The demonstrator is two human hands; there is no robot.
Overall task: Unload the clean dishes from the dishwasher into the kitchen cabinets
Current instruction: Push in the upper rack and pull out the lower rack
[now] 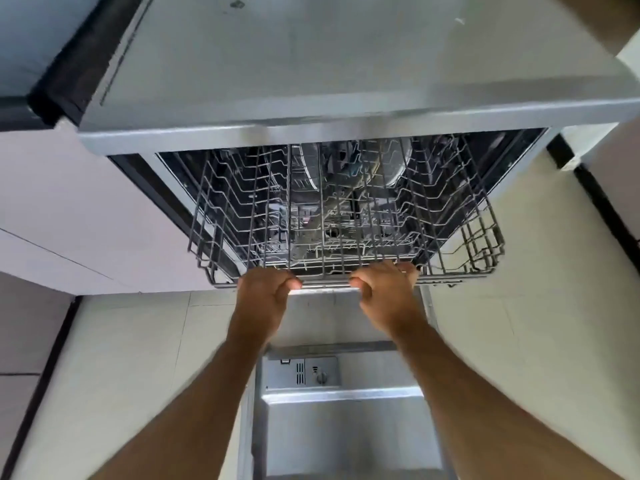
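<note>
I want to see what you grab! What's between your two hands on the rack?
In the head view, only a bare stretch of the rack's front bar lies between the left hand and the right hand; both grip it.

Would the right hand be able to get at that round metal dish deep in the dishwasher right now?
Probably not at once: the right hand grips the upper rack front rail, and the round dish sits beneath and behind the rack's wires.
</note>
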